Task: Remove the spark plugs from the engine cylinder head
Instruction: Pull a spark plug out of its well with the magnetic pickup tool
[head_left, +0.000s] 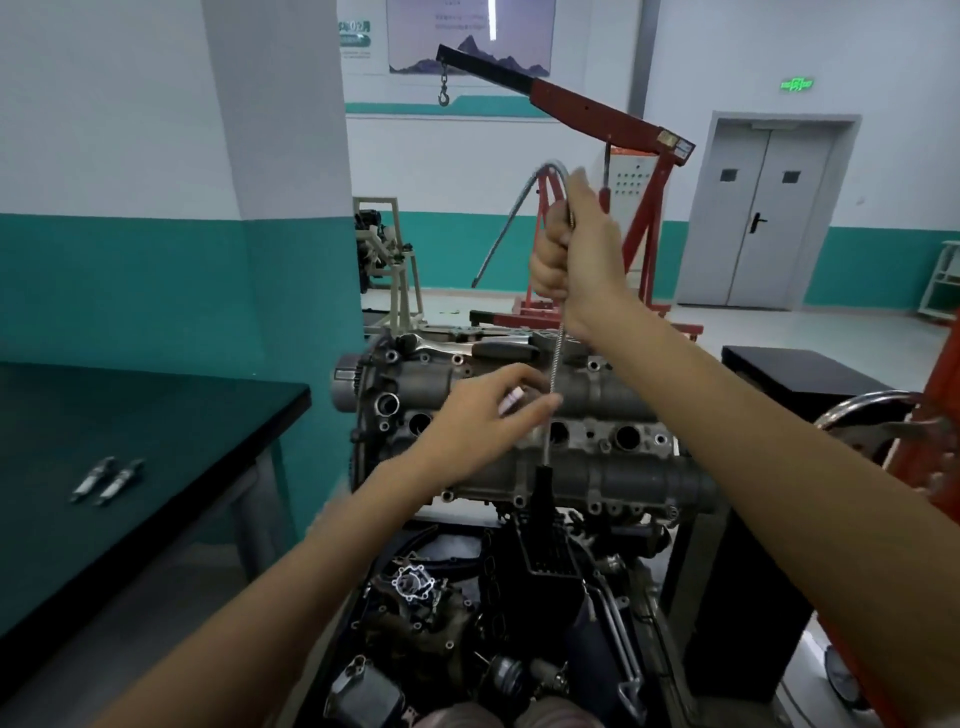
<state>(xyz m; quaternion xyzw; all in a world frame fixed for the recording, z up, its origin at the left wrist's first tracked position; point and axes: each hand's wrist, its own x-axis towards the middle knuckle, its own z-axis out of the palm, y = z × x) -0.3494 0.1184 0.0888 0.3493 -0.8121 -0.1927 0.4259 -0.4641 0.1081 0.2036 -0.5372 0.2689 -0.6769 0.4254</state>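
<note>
The grey cylinder head (613, 470) sits on a stand in the middle, with several open plug wells along its centre. My right hand (569, 254) is raised above it and grips a flexible metal pickup tool (555, 374) whose thin shaft hangs down toward a well. My left hand (483, 421) hovers over the head and pinches a spark plug (511, 401) with a white insulator beside the shaft's lower end. Two removed spark plugs (106, 479) lie side by side on the dark table (156, 415) at the left.
A ratchet wrench (467, 347) lies on the far edge of the head. Loose engine parts (441, 613) fill the tray below the stand. A red engine hoist (613, 156) stands behind, a black box (789, 369) at the right.
</note>
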